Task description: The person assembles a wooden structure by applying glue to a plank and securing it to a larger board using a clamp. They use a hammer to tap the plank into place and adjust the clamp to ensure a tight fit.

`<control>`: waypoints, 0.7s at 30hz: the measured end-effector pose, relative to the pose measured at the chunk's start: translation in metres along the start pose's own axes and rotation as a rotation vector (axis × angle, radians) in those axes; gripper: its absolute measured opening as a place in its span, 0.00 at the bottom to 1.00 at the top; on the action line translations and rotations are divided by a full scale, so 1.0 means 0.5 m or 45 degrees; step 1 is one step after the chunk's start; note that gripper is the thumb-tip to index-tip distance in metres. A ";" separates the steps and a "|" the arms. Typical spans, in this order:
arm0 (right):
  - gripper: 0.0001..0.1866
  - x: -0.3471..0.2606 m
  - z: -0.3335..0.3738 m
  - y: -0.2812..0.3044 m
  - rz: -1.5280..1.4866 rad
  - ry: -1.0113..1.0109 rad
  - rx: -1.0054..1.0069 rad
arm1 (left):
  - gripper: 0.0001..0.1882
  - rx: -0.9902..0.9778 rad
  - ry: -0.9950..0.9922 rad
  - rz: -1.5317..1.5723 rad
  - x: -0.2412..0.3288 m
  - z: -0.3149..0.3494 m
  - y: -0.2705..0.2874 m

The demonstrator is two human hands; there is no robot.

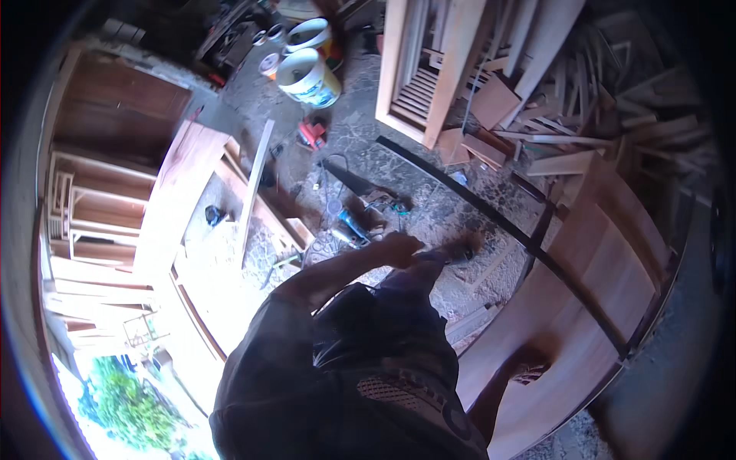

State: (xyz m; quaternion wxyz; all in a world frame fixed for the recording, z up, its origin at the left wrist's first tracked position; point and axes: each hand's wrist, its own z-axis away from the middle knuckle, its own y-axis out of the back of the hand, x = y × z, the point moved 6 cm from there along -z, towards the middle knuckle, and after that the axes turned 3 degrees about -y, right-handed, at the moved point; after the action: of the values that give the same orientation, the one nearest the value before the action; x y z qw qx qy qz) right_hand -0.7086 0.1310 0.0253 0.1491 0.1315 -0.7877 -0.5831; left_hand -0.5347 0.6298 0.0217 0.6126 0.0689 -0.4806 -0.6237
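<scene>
Grey, rough floor (pixel 356 126) of a workshop is covered in many places with pale dust and shavings, and strong daylight comes from the left side, where green leafy plants (pixel 130 402) are visible outside. At the right lies a wide light-brown wooden panel (pixel 575 287), which is the thing nearest to the right hand (pixel 530 362). This hand is over the lower part of the panel, with the fingers bent; it is dark and blurred, so I cannot tell whether it grips, presses or only touches the wood. Across the same panel runs a long, narrow dark strip (pixel 475 199), and its far end reaches beyond the panel, over the floor.

The left hand (pixel 400 249) is in front of the body, near the person's leg, well apart from the panel. Its fingers are blurred, and I cannot tell if they are closed on something. Near it, on the floor, is a blue hand-held power tool (pixel 353 224); farther away are a red tool (pixel 312 134) and a white round bucket (pixel 307 78). Behind the strip stands a tall pale wooden frame with slats (pixel 418 96), beside a disordered heap of wood offcuts (pixel 571 103).
</scene>
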 end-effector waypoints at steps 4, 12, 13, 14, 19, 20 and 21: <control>0.34 0.045 -0.047 -0.030 0.011 -0.105 0.103 | 0.29 0.078 0.534 0.361 -0.256 0.274 -0.121; 0.35 0.074 -0.075 -0.063 0.211 -0.141 -0.422 | 0.13 0.259 1.030 0.749 -0.306 0.727 -0.674; 0.34 0.063 -0.072 -0.042 0.207 -0.105 -0.440 | 0.13 0.098 0.842 0.417 -0.282 0.722 -0.715; 0.32 0.046 -0.063 -0.032 0.209 -0.061 -0.469 | 0.13 0.001 0.669 0.119 -0.248 0.733 -0.756; 0.25 0.075 -0.089 -0.091 0.022 0.308 -0.130 | 0.13 0.415 1.174 1.358 -0.245 0.719 -0.683; 0.24 0.071 -0.095 -0.107 -0.020 0.535 0.032 | 0.13 0.488 1.233 1.456 -0.241 0.734 -0.662; 0.23 0.063 -0.095 -0.144 -0.043 0.858 0.252 | 0.13 0.556 1.293 1.538 -0.238 0.760 -0.650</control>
State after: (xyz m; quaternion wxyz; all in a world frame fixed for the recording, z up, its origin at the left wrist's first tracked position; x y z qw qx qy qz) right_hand -0.7167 0.0568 -0.0281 0.3774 0.3434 -0.7448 -0.4300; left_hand -0.9896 0.8552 -0.0595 0.9587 0.1900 -0.2096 0.0286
